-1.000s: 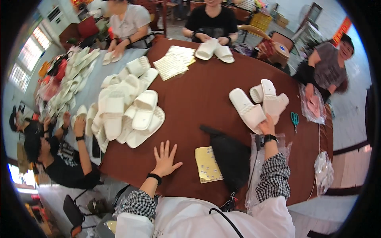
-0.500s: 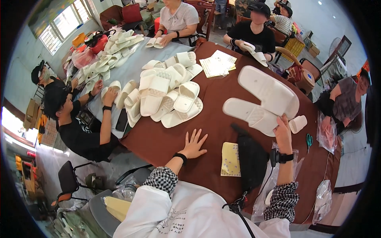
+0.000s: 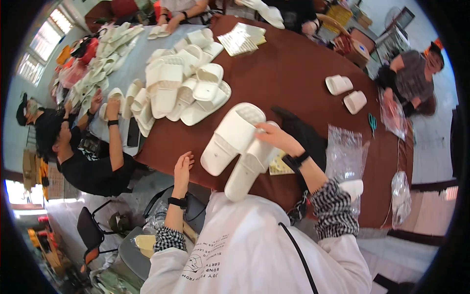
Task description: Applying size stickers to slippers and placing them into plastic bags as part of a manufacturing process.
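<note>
My right hand (image 3: 279, 138) grips a pair of cream-white slide slippers (image 3: 234, 128) near their heel ends, in front of my body over the table edge. The two slippers fan apart, their open toes pointing towards me. Off to their left, my left hand (image 3: 183, 169) is raised at the table's edge with nothing in it, its fingers stretched out. A sticker sheet (image 3: 278, 166) lies partly hidden behind the held pair, beside a black cloth-like item (image 3: 306, 134).
A heap of white slippers (image 3: 166, 83) covers the table's left side. Two more slippers (image 3: 339, 85), teal scissors (image 3: 372, 124) and a clear plastic bag (image 3: 345, 147) lie to the right. Label sheets (image 3: 241, 39) are at the far side. Co-workers sit around the table; one (image 3: 93, 152) handles slippers.
My right hand has brought the slipper pair nearer and leftward, turning the toes towards me. My left hand has come up off the tabletop. A second slipper now shows at the right. The view tilts lower.
</note>
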`<state>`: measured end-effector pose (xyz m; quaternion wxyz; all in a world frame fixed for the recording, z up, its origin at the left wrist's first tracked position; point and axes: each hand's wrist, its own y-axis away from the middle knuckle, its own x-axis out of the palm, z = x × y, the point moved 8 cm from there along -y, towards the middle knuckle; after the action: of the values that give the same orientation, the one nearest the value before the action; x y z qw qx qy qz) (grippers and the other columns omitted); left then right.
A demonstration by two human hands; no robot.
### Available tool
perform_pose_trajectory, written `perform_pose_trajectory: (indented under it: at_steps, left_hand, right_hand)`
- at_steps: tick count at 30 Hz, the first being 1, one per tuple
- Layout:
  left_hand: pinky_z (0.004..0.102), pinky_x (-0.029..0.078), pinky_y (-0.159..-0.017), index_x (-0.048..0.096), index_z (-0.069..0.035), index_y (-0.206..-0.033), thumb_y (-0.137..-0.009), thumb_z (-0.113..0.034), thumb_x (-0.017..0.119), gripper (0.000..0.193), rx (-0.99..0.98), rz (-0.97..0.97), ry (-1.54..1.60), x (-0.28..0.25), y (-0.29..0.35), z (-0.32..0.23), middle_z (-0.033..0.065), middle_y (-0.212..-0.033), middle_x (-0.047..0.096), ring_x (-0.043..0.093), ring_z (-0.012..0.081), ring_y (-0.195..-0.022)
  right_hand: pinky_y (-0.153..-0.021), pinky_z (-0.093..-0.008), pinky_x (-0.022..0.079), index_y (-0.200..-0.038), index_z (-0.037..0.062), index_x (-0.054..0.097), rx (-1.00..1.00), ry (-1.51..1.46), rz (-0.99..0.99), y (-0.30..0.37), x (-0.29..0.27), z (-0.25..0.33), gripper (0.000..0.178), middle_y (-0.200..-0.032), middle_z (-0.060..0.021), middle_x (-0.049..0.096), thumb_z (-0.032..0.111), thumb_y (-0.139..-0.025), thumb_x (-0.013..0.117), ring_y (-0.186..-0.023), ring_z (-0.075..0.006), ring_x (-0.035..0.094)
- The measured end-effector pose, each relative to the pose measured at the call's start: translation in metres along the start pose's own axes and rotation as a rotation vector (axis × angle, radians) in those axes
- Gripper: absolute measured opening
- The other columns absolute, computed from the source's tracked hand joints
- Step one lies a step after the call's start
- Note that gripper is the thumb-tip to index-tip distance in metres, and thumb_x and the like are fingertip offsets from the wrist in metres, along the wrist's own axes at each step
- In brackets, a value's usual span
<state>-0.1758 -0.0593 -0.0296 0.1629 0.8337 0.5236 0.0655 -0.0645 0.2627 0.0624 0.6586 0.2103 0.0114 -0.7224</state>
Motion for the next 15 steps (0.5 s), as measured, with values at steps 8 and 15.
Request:
perform_pose_trajectory:
  at_steps: [8, 15]
  left_hand:
    - [0.0343, 0.044, -0.095, 0.050, -0.002, -0.134, -0.093, -0.012, 0.058, 0.043, 0.164, -0.006, -0.481, 0.036, 0.006, -0.006, 0.0128, -0.116, 0.054, 0.056, 0.0232, -0.101]
    - [0.0494, 0.032, -0.107, 0.044, -0.007, -0.141, -0.085, -0.014, 0.066, 0.061, 0.653, 0.047, -0.848, 0.080, 0.022, -0.043, 0.0226, -0.140, 0.037, 0.036, 0.0424, -0.126]
  right_hand:
    - [-0.099, -0.0440, 0.042, -0.137, 0.0070, 0.046, -0.311, 0.479, -0.302, 0.003, 0.027, -0.002, 0.061, -0.122, -0.0227, 0.055, 0.014, -0.080, 0.067, -0.115, -0.0403, 0.051]
    - [-0.094, -0.0446, 0.045, -0.122, 0.0046, 0.056, -0.290, 0.495, -0.473, 0.065, 0.056, 0.010, 0.043, -0.121, -0.0173, 0.053, 0.007, -0.081, 0.066, -0.112, -0.0358, 0.052]
